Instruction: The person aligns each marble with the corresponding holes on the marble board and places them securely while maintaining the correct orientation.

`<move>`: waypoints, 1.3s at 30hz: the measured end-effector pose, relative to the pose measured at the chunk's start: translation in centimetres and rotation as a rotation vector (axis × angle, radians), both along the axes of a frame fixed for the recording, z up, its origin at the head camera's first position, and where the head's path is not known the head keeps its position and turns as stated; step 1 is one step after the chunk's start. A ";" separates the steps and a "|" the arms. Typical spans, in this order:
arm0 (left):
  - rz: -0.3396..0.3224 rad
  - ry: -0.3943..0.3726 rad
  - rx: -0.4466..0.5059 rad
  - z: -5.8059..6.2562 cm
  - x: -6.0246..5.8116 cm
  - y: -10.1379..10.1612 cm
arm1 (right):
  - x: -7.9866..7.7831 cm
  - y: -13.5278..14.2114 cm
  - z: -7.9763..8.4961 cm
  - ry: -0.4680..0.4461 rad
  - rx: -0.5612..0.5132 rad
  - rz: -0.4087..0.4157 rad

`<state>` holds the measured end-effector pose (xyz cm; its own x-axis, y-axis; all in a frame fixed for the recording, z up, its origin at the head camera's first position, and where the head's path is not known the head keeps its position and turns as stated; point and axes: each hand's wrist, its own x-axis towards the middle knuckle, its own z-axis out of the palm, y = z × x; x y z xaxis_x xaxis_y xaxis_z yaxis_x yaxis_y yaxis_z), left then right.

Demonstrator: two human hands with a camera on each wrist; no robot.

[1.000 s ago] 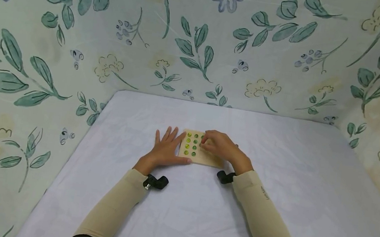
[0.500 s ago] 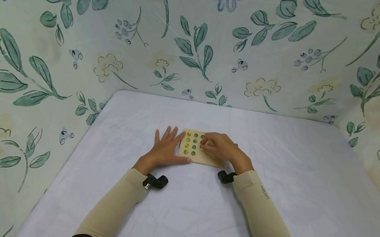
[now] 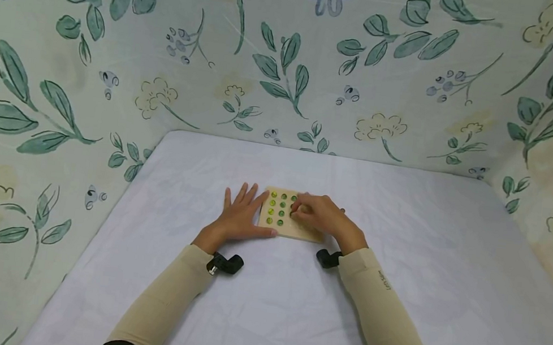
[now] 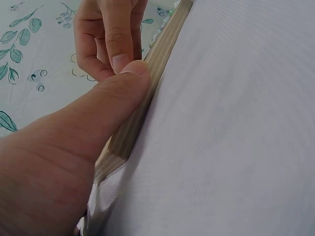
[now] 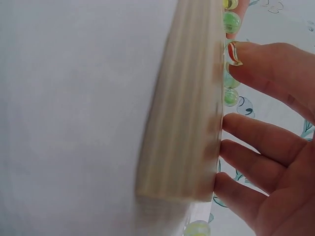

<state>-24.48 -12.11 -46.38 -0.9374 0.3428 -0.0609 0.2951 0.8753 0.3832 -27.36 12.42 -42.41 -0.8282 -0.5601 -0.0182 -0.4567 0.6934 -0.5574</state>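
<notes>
Right hand (image 3: pixel 320 216) hiding board's (image 3: pixel 290 230) right half, marbles (image 3: pixel 276 208) tiny

Soft, even light is falling from above, and the head view is staying bright and sharp with only faint shadows under the arms. The wooden board (image 5: pixel 184 118) is appearing blurred in the right wrist view. No glare is showing anywhere.

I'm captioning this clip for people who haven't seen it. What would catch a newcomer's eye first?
A small wooden board set with rows of green marbles lies mid-table on a white cloth. The left hand lies flat against the board's left edge, while the right hand bends over the marbles, its fingers pinching one. Leafy floral fabric walls in the table.
</notes>
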 end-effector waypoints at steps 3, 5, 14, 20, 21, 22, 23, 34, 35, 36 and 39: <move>0.001 -0.001 -0.003 0.0 0.0 0.0 | 0.0 -0.1 0.1 0.001 0.006 0.000; 0.001 0.000 -0.004 0.1 -0.1 0.0 | 0.0 -0.1 0.1 0.001 0.013 -0.004; 0.000 0.001 -0.001 0.1 -0.1 0.0 | 0.0 0.0 0.0 -0.001 0.012 -0.009; 0.000 0.012 -0.001 0.1 -0.1 0.0 | -0.1 -0.1 0.0 -0.004 0.016 -0.010; 0.001 0.011 0.000 0.2 -0.1 0.0 | 0.0 -0.1 0.1 -0.005 0.015 -0.010; 0.002 0.010 -0.001 0.2 -0.1 0.0 | 0.0 -0.1 0.1 -0.005 0.014 -0.010; 0.002 0.009 0.000 0.2 0.0 0.0 | 0.0 -0.1 0.2 -0.007 0.011 -0.011; 0.004 0.001 -0.001 0.2 -0.1 0.0 | 0.0 0.0 0.1 -0.039 0.006 -0.023; 0.003 0.002 0.000 0.1 -0.1 0.0 | 0.0 0.0 0.1 -0.041 0.006 -0.023; 0.002 0.002 0.004 0.1 0.0 0.0 | 0.0 0.0 0.1 -0.041 0.007 -0.021; 0.002 -0.003 0.013 0.1 0.0 0.0 | -0.1 0.0 0.1 -0.031 0.006 -0.014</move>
<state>-24.45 -12.08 -46.30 -0.9380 0.3414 -0.0597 0.2919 0.8710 0.3952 -27.42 12.45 -42.28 -0.8351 -0.5480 -0.0475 -0.4290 0.7029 -0.5674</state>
